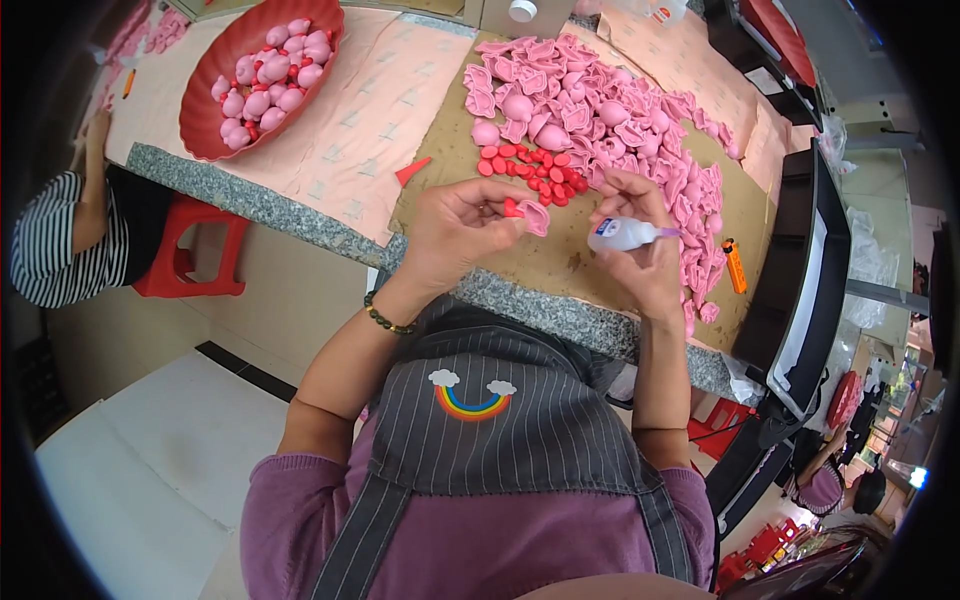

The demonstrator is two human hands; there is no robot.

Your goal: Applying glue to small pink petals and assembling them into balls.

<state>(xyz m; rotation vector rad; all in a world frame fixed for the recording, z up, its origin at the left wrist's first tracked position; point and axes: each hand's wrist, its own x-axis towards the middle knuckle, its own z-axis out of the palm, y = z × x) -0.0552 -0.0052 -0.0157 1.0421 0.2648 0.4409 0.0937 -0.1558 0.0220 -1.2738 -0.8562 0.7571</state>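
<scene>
Red bowl (245,38) at upper left holding pink rounded pieces (275,68) and small red pieces, white squeeze bottle (618,234) over brown board (548,268), clamped in right hand's (650,265) fingers, long axis roughly crosswise, nozzle pointing right, left hand's (450,235) fingertips pinching pink shell-like piece (537,218).

The bare left forearm (345,355) runs from its bent elbow toward one o'clock, clear of the short purple knitted sleeve (290,500), and the left wrist (405,290) carries on that line. The left hand (450,235) is turned toward two o'clock, thumb and index finger drawn together in a pinch. At its three o'clock, well apart and nearly level, the right hand (645,245) is curled closed, thumb toward ten o'clock. The bare right forearm (662,370) rises almost straight toward twelve.
</scene>
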